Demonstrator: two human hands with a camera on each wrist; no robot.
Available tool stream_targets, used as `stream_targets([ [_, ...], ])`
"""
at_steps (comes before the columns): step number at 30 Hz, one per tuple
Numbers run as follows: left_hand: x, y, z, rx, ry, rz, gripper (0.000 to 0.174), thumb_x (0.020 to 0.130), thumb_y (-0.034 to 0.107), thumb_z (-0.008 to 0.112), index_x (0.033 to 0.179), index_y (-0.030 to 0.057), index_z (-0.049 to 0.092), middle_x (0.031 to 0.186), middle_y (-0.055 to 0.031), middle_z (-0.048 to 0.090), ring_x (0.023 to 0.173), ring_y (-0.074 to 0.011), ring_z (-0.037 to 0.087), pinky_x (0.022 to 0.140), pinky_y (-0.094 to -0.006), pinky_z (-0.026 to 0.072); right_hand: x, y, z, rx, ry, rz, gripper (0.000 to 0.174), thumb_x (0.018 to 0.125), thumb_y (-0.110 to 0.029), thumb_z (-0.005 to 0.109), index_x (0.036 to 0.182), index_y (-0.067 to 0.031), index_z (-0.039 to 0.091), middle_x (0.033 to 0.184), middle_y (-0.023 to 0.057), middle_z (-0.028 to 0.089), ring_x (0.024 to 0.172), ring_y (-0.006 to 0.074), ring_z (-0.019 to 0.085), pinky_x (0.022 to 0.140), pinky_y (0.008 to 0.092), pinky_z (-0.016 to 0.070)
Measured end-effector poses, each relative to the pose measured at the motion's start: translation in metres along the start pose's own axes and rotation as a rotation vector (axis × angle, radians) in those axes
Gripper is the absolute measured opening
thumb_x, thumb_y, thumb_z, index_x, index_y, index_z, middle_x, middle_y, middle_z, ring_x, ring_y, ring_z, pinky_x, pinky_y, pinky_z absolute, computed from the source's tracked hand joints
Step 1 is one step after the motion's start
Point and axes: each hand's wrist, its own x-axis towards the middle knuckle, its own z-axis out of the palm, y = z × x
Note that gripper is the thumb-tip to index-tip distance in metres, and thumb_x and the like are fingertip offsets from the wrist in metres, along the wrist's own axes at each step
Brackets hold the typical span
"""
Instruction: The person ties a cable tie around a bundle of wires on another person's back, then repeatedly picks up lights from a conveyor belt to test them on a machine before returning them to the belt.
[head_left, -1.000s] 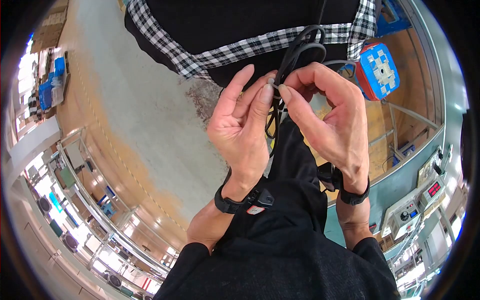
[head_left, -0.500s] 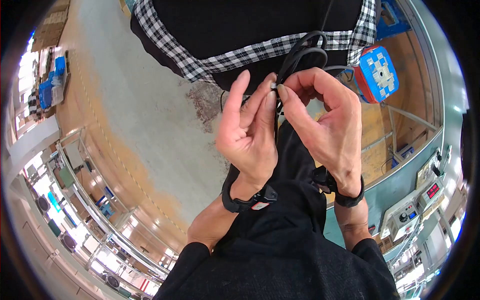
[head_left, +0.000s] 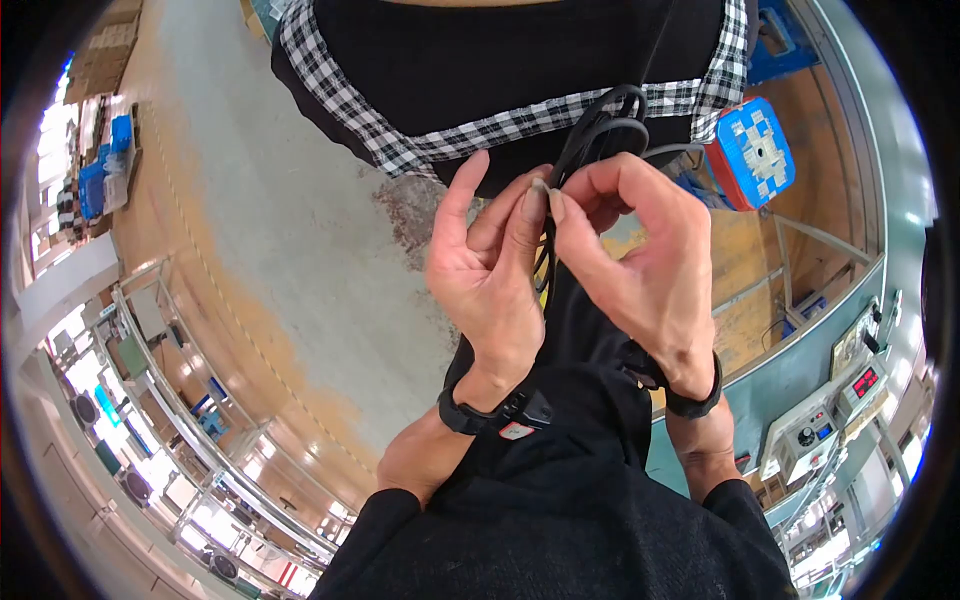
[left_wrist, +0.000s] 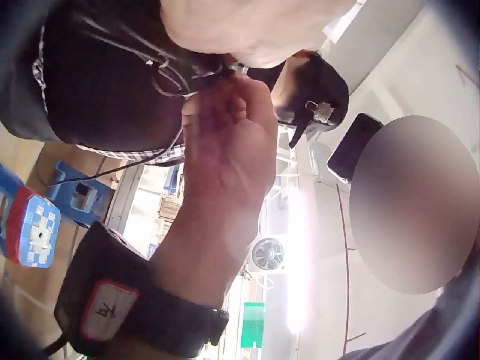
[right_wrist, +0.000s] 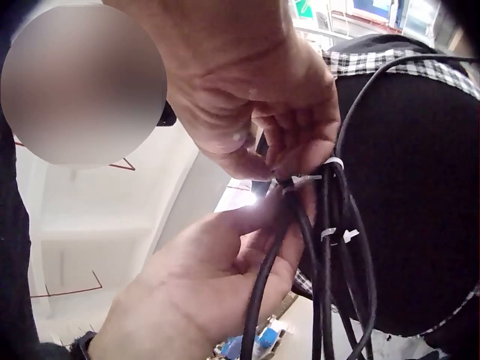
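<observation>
Close together in the head view, my left hand (head_left: 490, 275) and right hand (head_left: 655, 270) meet at a looped bundle of black cable (head_left: 590, 135). The left thumb and fingertips pinch the cable, its little finger raised. My right thumb and forefinger pinch a thin white cable tie (right_wrist: 304, 180) beside it, partly hidden by the fingertips. In the right wrist view, two more white ties (right_wrist: 334, 161) circle neighbouring strands, and the cable ends hang down. The left wrist view shows both hands crowded around the thin cable loops.
Black cloth with checked trim (head_left: 520, 125) lies just beyond the hands. A person in a black cap (left_wrist: 319, 94) is close by. To the right are a red-and-blue stool (head_left: 755, 155) and a bench (head_left: 745, 400) with a boxed instrument (head_left: 808, 435).
A second ago the white tie showed as a small loop between both hands' fingertips; now the fingers cover most of it. Both hands stay pinched together, with the right hand shifted slightly left.
</observation>
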Motion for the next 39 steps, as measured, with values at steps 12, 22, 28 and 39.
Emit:
stream_targets([
  [12,-0.008,0.000,-0.001,0.034,-0.023,0.044,0.049,0.097,-0.006,0.062,0.143,-0.0058,0.042,0.116,-0.0256,0.069,0.106,-0.0233,0.070,0.094,-0.0341,0.0577,-0.004,-0.008,-0.001,-0.008,-0.007,-0.041,0.011,0.086,-0.004,0.073,0.095,-0.0002,0.067,0.082,0.0088,0.066,0.065,0.0198,0.069,0.058,0.0283,0.0549],
  [22,-0.006,0.006,-0.006,-0.043,-0.009,-0.106,0.049,0.097,-0.001,0.065,0.139,-0.0109,0.044,0.115,-0.0248,0.070,0.104,-0.0230,0.070,0.092,-0.0325,0.0576,-0.006,-0.011,-0.009,-0.035,-0.102,0.012,0.009,0.082,-0.003,0.071,0.088,0.0009,0.065,0.082,0.0104,0.067,0.068,0.0218,0.071,0.062,0.0307,0.0560],
  [28,-0.010,0.006,-0.004,-0.010,-0.014,-0.102,0.050,0.096,-0.001,0.066,0.140,-0.0115,0.044,0.115,-0.0244,0.070,0.105,-0.0238,0.070,0.094,-0.0327,0.0564,-0.009,-0.012,-0.011,-0.063,-0.104,0.013,0.009,0.081,-0.003,0.071,0.087,0.0011,0.065,0.081,0.0114,0.066,0.067,0.0243,0.070,0.059,0.0324,0.0544],
  [39,-0.015,0.004,-0.001,0.059,-0.025,-0.017,0.046,0.097,-0.004,0.064,0.139,-0.0092,0.048,0.115,-0.0231,0.071,0.106,-0.0207,0.070,0.095,-0.0296,0.0560,-0.009,-0.014,-0.009,-0.082,-0.078,0.021,0.009,0.081,-0.002,0.070,0.085,0.0004,0.063,0.080,0.0115,0.065,0.066,0.0247,0.069,0.058,0.0325,0.0542],
])
